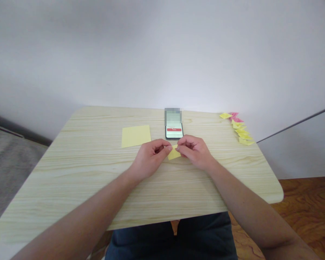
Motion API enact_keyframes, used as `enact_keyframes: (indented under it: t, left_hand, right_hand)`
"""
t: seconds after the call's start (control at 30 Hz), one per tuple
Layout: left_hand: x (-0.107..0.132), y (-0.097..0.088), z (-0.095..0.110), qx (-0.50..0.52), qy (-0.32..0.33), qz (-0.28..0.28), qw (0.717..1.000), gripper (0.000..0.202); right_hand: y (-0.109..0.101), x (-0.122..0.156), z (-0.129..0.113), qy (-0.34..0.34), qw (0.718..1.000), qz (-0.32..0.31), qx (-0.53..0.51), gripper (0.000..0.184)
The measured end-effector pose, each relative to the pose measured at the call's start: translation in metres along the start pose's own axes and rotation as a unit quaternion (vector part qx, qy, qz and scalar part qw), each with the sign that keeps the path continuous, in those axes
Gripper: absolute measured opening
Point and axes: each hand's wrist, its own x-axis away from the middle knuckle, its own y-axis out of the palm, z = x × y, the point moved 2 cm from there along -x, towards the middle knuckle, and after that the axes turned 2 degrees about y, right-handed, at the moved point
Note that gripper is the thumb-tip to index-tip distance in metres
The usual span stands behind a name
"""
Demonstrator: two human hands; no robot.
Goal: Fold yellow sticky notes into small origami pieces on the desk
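A small folded yellow paper (173, 154) lies at the middle of the light wooden table (97, 173). My left hand (149, 157) pinches its left side with curled fingers. My right hand (194, 151) pinches its right side the same way. Both hands rest on the tabletop, thumbs and forefingers meeting over the paper. A flat yellow square sheet (135, 135) lies to the left of my hands, untouched.
A phone (173, 126) with a lit screen lies just beyond my hands. Several folded yellow and pink paper pieces (239, 128) sit in a row at the table's far right edge. A white wall stands behind the table; wooden floor shows at right.
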Motion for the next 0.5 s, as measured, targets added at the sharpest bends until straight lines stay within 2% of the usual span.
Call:
enact_keyframes:
  t: [0.17,0.37,0.5]
  left_hand:
    - [-0.0015,0.0,-0.0004,-0.005,0.002,0.005,1.0,0.029]
    - [-0.0002,0.0008,0.0007,0.025,0.013,-0.019,0.999,0.028]
    - [-0.0003,-0.0022,-0.0004,0.043,-0.012,0.008,0.999,0.027]
  right_hand:
    - [-0.001,-0.0003,0.0039,0.022,0.999,-0.019,-0.026,0.013]
    - [-0.0019,0.0,0.0001,0.02,0.999,-0.024,0.011,0.021]
    - [-0.0028,0.0005,-0.004,-0.003,1.0,-0.015,0.006,0.021]
